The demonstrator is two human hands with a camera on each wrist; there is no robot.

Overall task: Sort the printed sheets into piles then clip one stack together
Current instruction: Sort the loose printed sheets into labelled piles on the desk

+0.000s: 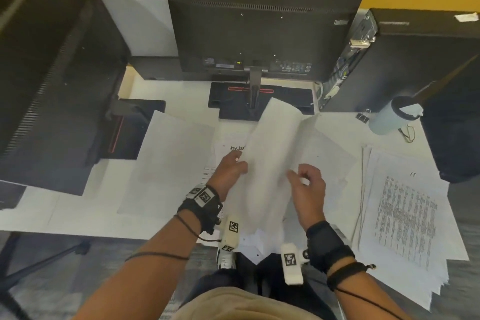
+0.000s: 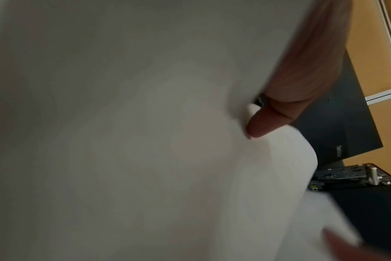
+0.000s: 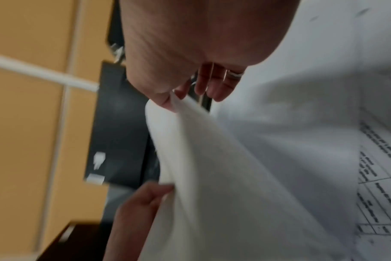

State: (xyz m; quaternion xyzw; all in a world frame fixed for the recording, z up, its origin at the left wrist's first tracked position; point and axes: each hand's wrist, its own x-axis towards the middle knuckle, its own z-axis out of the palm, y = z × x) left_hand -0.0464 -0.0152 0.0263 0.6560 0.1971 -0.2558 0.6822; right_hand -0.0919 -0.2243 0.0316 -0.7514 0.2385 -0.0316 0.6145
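I am pinching the lifted sheet point(image 1: 270, 158) by its side edges above the middle pile point(image 1: 228, 149), left hand point(image 1: 231, 171) at nine o'clock and right hand point(image 1: 309, 189) at three. It is bowing between my grips, so I am judging it light, limp and easily creased. Open room is lying over the left pile point(image 1: 168, 163) and right pile point(image 1: 405, 215). The monitor stand point(image 1: 233, 101) is crowding twelve.

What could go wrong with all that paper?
The held sheets bow between the left hand and right hand; loose ones might slip out and mix the piles. The printed pile hangs over the table edge and could slide off. The cup stands close by; a bump might tip it onto paper.
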